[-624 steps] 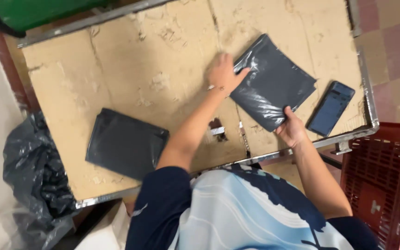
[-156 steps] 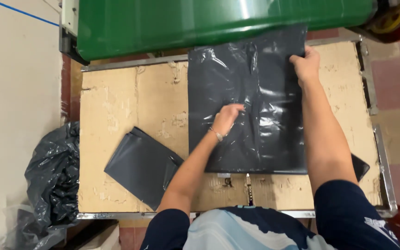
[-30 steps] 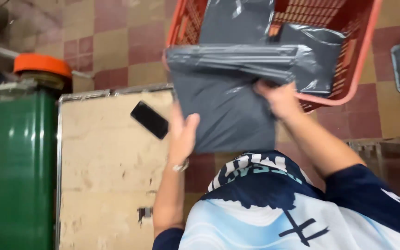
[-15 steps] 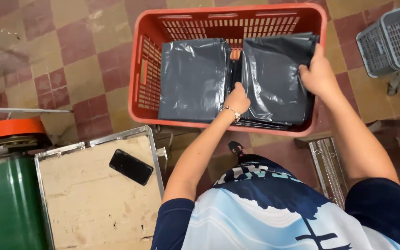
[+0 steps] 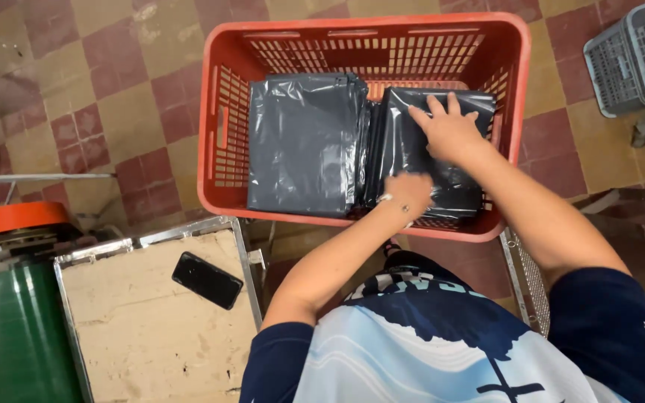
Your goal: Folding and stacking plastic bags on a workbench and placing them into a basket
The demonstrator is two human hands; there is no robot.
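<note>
Dark grey folded plastic bags (image 5: 304,145) already lie in two stacks inside the red plastic slatted crate (image 5: 222,119), right hand (image 5: 449,130) pressing flat, fingers spread, on the right-hand stack (image 5: 442,175), left hand (image 5: 408,192) blurred, grip unclear.

head view, looking straight down, close

The red crate (image 5: 214,142) is open from above, but its walls close every side. Two stacks of dark folded bags (image 5: 304,142) fill almost the whole bottom (only narrow strips along the walls are free).
</note>
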